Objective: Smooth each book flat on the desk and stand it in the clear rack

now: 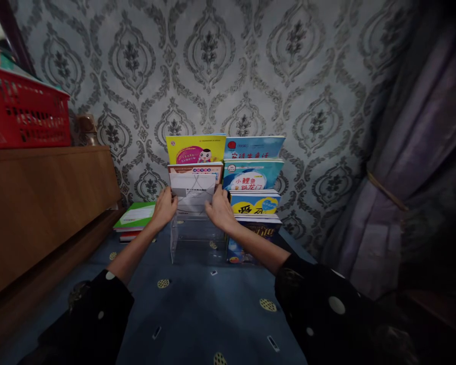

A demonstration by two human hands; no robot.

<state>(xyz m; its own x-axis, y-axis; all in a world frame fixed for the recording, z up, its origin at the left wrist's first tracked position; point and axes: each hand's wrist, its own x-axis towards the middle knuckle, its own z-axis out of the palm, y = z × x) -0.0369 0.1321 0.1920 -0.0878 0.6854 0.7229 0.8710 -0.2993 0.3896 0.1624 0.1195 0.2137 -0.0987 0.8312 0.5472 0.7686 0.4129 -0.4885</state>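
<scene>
Between both hands stands a white book [194, 203] with a grey band and dark print on its cover. My left hand [164, 207] grips its left edge, and my right hand [219, 209] grips its right edge. It is upright at a clear tiered book rack [197, 242], whose lower front tiers show below it. Behind it rise a brown-topped book [182, 169] and a yellow book [195, 148] with a cartoon figure. To the right, the rack's other column holds a light blue book [254, 147], a teal book [253, 175], a yellow-and-blue book [254, 204] and a dark book [264, 229].
A small stack of books with a green cover [137, 215] lies left of the rack on the dark blue patterned cloth [205, 309]. A wooden cabinet [53, 192] carrying a red basket [26, 111] stands at left. A tied curtain [399, 167] hangs at right, and patterned wallpaper [247, 61] backs everything.
</scene>
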